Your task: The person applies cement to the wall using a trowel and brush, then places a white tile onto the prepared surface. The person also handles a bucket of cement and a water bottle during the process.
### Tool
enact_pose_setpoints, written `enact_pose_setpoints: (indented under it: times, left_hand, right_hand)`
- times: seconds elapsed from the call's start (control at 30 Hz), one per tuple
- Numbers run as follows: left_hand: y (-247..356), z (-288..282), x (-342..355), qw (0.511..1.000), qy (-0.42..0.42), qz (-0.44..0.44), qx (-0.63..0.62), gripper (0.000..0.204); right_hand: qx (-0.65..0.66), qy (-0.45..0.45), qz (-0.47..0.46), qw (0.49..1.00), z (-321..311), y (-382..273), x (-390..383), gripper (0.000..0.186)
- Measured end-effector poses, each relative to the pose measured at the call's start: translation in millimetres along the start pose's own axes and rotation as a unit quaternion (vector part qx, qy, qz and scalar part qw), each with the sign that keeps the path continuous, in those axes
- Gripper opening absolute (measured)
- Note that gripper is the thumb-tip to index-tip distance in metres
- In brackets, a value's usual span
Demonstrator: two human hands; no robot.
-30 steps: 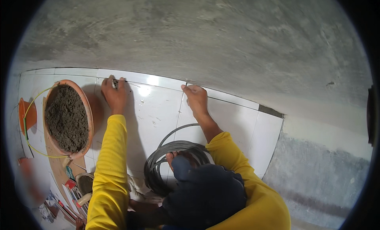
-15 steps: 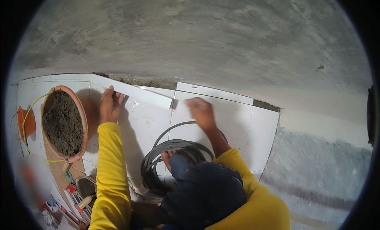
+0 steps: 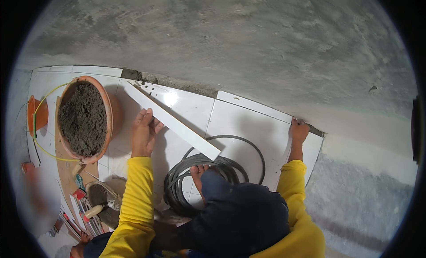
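Pinching a white tile strip between thumb and fingers of the left hand, off to one side of its middle, slanting above the glossy floor tiles and apart from the exposed mortar bed at the wall's foot. With only one hand on the strip, could pivot it or let it slip, likeliest from damp or gritty fingers, and chip a corner on landing. Reaching across with the right hand, fingers curled at the far end of the border strip along the wall; cannot tell how tightly closed, or on what. By pushing there, might nudge that border strip out of line over soft bedding. Could also snag the held strip's lower end on the coil of black hose or cable, or catch the bare foot among its loops. From loose mortar crumbs at the bed's edge, could end up with uneven seating or scratched glaze.
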State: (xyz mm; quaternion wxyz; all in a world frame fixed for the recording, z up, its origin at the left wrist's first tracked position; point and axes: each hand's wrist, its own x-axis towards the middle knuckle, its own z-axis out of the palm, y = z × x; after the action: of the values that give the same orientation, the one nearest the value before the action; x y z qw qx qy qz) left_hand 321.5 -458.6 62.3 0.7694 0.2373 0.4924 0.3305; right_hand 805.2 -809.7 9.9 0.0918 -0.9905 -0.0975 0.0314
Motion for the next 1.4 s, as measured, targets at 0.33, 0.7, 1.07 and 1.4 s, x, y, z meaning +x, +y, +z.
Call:
enact_pose_setpoints:
  times: [0.33,0.7,1.07,1.4]
  left_hand:
    - [-17.8,27.3,-22.5,0.999,0.022,-0.039,0.004,0.015]
    - [-21.1,32.3,-24.4,0.999,-0.005,-0.034,0.003,0.016]
    - [-24.9,26.1,-29.0,0.999,-0.017,-0.042,-0.016,0.017]
    - [-22.0,30.4,-28.2,0.998,-0.021,-0.052,-0.034,0.017]
  right_hand:
    - [0.285,0.009,0.068,0.956,15.0,32.2,12.5,0.038]
    - [0.191,-0.031,0.078,0.978,17.2,27.2,15.3,0.037]
    - [0.586,-0.155,0.204,0.769,-29.0,-9.9,-17.0,0.038]
    - [0.665,-0.141,0.217,0.701,-41.8,51.4,-54.0,0.017]
